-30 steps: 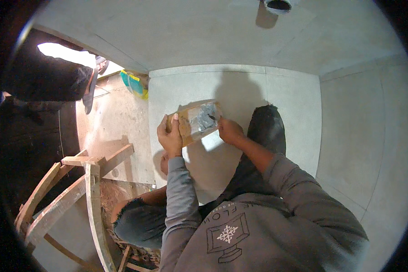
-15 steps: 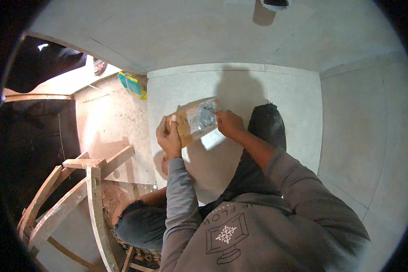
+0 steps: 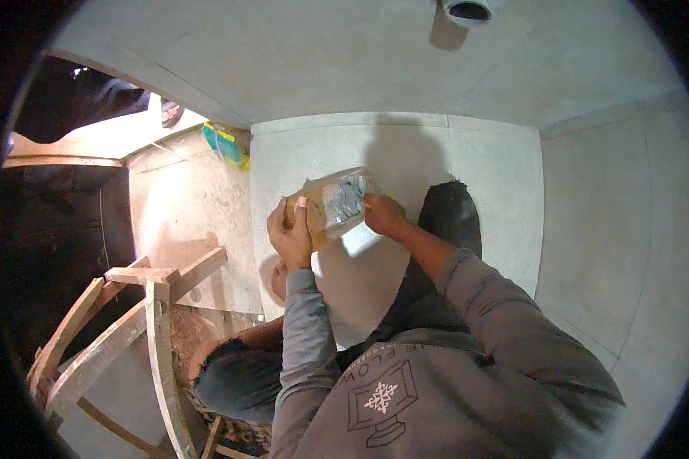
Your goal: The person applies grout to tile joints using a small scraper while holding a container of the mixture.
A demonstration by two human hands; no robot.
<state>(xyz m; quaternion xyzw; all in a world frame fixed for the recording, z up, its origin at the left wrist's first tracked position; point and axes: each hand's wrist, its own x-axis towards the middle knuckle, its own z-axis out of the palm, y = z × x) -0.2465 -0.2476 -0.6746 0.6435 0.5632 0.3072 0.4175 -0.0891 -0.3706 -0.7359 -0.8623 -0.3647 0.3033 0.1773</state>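
A flat, rectangular tan piece (image 3: pixel 311 222), partly shiny like plastic, is held tilted over the pale floor. My left hand (image 3: pixel 292 239) grips its left end, thumb on top and fingers round the far edge. On the right part of the piece lies a patch of grey, paste-like stuff (image 3: pixel 349 198). At the right end, touching the patch's edge, is my right hand (image 3: pixel 384 215), its fingers closed in a pinch. Whatever sits between those fingers is hidden.
Pale tiled floor (image 3: pixel 505 176) lies under me, with walls ahead and right. A pipe end (image 3: pixel 468 13) sticks out of the far wall. A wooden frame (image 3: pixel 157 321) stands at left. Beyond it are a green-yellow packet (image 3: pixel 226 145) and another person's foot (image 3: pixel 171 113).
My right hand has shifted slightly left and down along the piece's end. The grey patch looks a little more spread out. My left hand keeps its grip.
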